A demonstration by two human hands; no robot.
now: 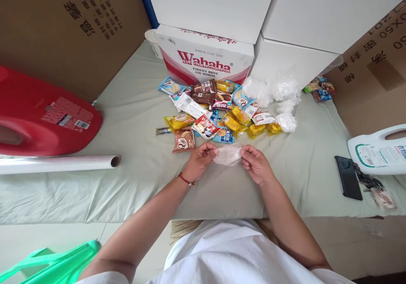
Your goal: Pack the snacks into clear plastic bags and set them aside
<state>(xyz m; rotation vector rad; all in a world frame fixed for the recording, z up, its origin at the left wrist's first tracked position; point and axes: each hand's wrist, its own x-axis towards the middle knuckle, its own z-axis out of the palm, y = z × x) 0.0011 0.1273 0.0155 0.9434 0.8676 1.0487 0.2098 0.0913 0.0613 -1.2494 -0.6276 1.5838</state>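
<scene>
Where the pale green sheet [133, 106] spreads across the whole surface, the biggest things stand along its far edge: a brown carton [63, 26] at far left and stacked white boxes [317, 9] at far right. A red container [38, 115] lies on its side at the left. A red-and-white Wahaha carton [206, 58] stands far centre. At the right edge a white jug [377, 151] lies on its side. A roll of clear film [57, 164] lies just near the red container. A pile of snack packets [218, 115] is spread in front of the Wahaha carton, with a heap of crumpled clear bags [272, 89] just to its right. A black phone [348, 177] lies flat, near the jug.

Just near the pile, the left hand [199, 160] and right hand [257, 164] meet over the sheet. Each pinches one end of a small clear plastic bag [227, 154], fingers closed on it, the left hand at its left edge and the right at its right. The bag is held between them; it seems empty, though the film is too cloudy to be sure.
</scene>
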